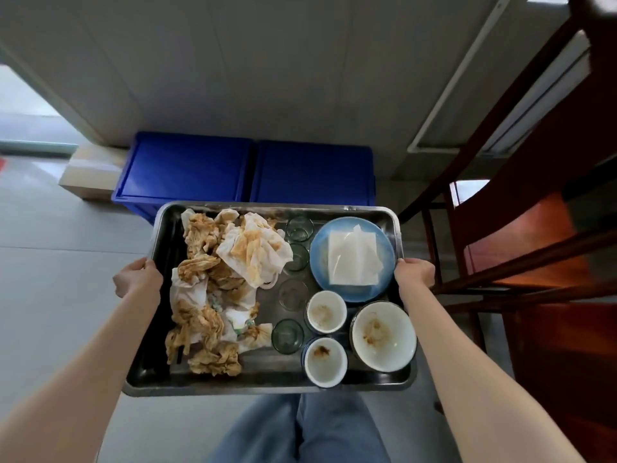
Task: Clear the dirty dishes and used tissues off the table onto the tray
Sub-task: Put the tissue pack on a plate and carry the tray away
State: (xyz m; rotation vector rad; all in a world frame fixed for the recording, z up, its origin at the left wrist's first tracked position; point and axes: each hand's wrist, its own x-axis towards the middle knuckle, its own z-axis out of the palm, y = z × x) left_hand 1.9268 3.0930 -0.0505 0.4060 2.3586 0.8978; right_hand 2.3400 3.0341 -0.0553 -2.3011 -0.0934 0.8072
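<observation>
Now I see a metal tray (160, 329) held up in the air over the floor (50, 279). The left hand (137, 277) grips the tray's left edge, with its fingers curled round the rim. The right hand (415, 274) grips the right edge in the same way. A big pile of used tissues (217, 289) with brown stains fills the left half of the tray. Four small clear glasses (287, 336) stand in a line down the middle. A blue plate (320, 262) sits by the far right corner, and a clean white folded napkin (354, 259) lies on it. Two little white cups (325, 310) with brown marks inside stand near the front edge, one behind the other. A white bowl (384, 335) with brown marks sits in the near right corner, just beside the cups. Two blue bins (247, 172) stand by the wall past the tray's far edge. A brown wooden chair (517, 245) is off to the right. I can see blue jeans (300, 429) below the tray.
</observation>
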